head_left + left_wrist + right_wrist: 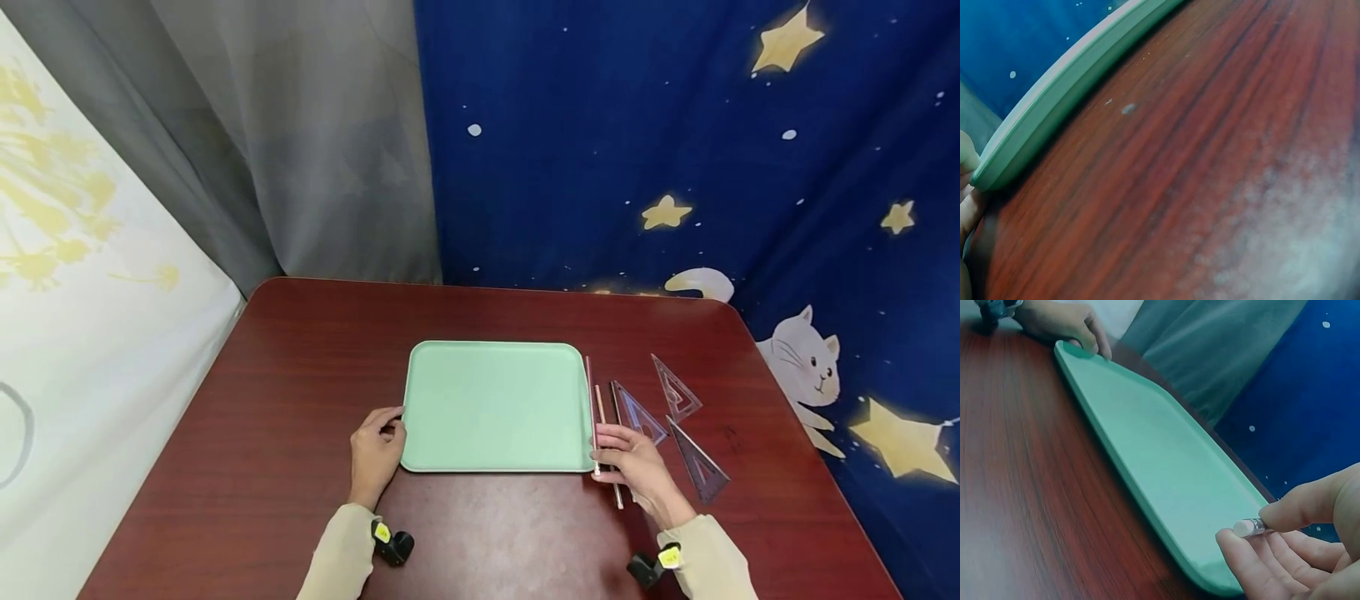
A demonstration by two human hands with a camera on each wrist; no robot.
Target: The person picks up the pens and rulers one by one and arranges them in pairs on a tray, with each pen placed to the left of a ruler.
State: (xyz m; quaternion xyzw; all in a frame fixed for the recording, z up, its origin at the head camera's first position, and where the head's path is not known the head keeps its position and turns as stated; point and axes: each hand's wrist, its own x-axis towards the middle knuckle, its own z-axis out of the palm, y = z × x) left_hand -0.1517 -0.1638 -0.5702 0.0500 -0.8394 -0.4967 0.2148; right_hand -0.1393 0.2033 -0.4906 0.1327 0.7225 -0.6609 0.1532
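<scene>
Across the back hangs the big deep-blue fabric curtain (540, 192) with its yellow stars and white cat, next to it a plain grey curtain (330, 142), and off to the left a white cloth with a yellow print (97, 333). In front of them stands the broad, reddish-brown wood-grained table (315, 350), glossy along its near side. And there's the flat, mint-green rectangular tray (495, 408), round-cornered, lying in the middle of it!

Two hands reach in from cream sleeves, a small black camera at each wrist. The left hand (377, 450) has the tray's left rim, fingers curled, gripping that edge from above and below. Over at the other end, the right hand (636, 467) has thumb and fingers pinched on a slim pinkish pencil, held near its white eraser end (1248, 528).

Just right of that hand, three transparent plastic set squares: a bluish one (637, 413) near the fingers, a clear one (681, 412) behind it, a purplish one (705, 487) nearer the person.

Finally, the slim stuff: that pinkish pencil (589, 383) runs along the tray's right edge; touching or not, I can't tell. Beside it, a tan pencil (601, 404) and a black pencil (616, 400), both partly hidden by the hand.
</scene>
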